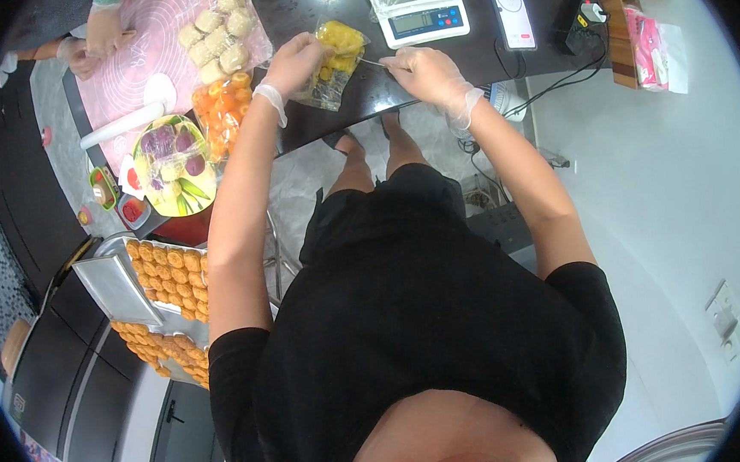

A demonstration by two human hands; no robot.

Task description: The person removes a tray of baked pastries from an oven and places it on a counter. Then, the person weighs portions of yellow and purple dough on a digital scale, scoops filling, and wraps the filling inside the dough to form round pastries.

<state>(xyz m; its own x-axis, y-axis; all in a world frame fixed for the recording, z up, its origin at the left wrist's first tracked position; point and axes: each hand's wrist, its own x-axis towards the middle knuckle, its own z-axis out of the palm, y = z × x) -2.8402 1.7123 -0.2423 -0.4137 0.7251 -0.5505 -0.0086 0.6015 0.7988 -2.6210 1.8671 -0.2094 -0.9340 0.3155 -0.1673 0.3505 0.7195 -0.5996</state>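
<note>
A clear plastic bag (328, 95) with a soft yellow mass (338, 38) lies at the edge of the dark table. My left hand (297, 62), in a thin clear glove, pinches the bag's left side beside the yellow mass. My right hand (427, 76), gloved the same way, grips a thin pale utensil (371, 61) whose far end reaches the yellow mass; its tip cannot be made out. Just beyond my right hand stands a white digital scale (426, 24) with a plastic-covered platform. Left of my left hand are pale dough balls (218, 39) under plastic film.
Bagged orange balls (226, 112), a film-covered plate (175, 203) of purple and pale balls and a rolling pin (121, 125) lie left. Another person's gloved hands (96, 47) work over the pink mat (136, 22). A phone (510, 12) and cables (565, 82) are right; pastry trays (117, 290) stand lower left.
</note>
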